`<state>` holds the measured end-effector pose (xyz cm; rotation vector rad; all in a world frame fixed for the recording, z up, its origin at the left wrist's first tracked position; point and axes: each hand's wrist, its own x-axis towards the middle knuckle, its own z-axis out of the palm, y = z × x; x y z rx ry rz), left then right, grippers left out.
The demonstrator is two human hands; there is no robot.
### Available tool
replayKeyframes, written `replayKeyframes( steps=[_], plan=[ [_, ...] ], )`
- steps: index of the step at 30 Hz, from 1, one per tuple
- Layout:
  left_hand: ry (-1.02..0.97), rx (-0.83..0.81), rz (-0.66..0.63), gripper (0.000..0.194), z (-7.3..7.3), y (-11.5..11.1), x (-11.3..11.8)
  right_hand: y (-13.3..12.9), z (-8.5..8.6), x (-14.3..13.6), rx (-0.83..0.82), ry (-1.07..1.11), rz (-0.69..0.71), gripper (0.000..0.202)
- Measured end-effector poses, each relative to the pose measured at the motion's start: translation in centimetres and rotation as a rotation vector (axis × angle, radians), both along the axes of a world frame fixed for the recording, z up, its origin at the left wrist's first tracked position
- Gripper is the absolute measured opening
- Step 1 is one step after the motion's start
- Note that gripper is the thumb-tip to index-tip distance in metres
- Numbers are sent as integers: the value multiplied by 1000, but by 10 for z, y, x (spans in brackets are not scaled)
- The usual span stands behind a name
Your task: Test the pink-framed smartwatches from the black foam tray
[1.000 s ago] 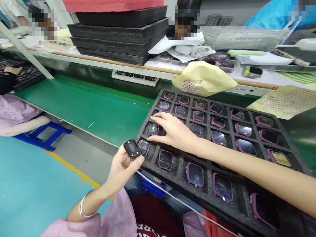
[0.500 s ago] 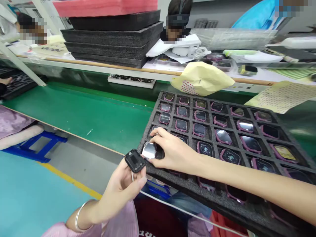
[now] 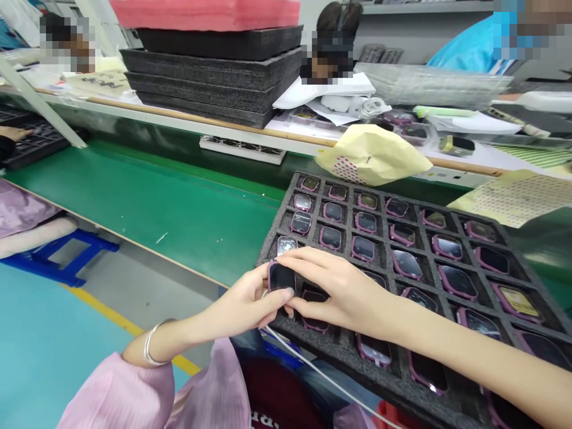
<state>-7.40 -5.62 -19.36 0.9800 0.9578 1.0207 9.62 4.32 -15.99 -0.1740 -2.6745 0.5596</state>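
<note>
A smartwatch body point(image 3: 281, 277) with a purple frame and a dark screen sits between my two hands, just over the near left corner of the foam tray point(image 3: 426, 381). My left hand point(image 3: 250, 298) holds it from below and the left, thumb on its lower edge. Fingers of my right hand point(image 3: 326, 280) curl around its upper and right sides, touching it. A white cable point(image 3: 308, 370) runs down from beneath my left hand. The black square piece on that hand is hidden now. Many purple-framed watches, one point(image 3: 287, 245) just behind my hands, lie in the tray's compartments.
A green bench point(image 3: 179, 208) stretches left. Yellow wrapping point(image 3: 370, 156) hangs from the shelf edge point(image 3: 214, 128) behind the tray. Stacked black foam trays point(image 3: 210, 77) stand on the shelf. Blue stool legs point(image 3: 75, 256) are below left. Other people work across and at far left.
My right hand has lifted a watch from the tray corner and brought it to my left hand, which moved right and up. The watch now covers the black square piece.
</note>
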Motion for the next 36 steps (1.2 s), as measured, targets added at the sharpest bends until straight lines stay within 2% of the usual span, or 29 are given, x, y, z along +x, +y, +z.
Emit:
replayKeyframes(
  steps=[3,11,27,36],
  plan=[
    [-19,1,30,25,-4,-2,2,2,-6,0,-31,9,38,37],
    [61,24,107,26,-18,-16,3,-12,-30,-1,-37,155,-2,39],
    [162,60,92,24,-17,-19,1,-15,-32,1,28,149,-9,38],
    [258,149,119,19,-19,-21,2,-18,-33,2,55,114,-26,38]
  ],
)
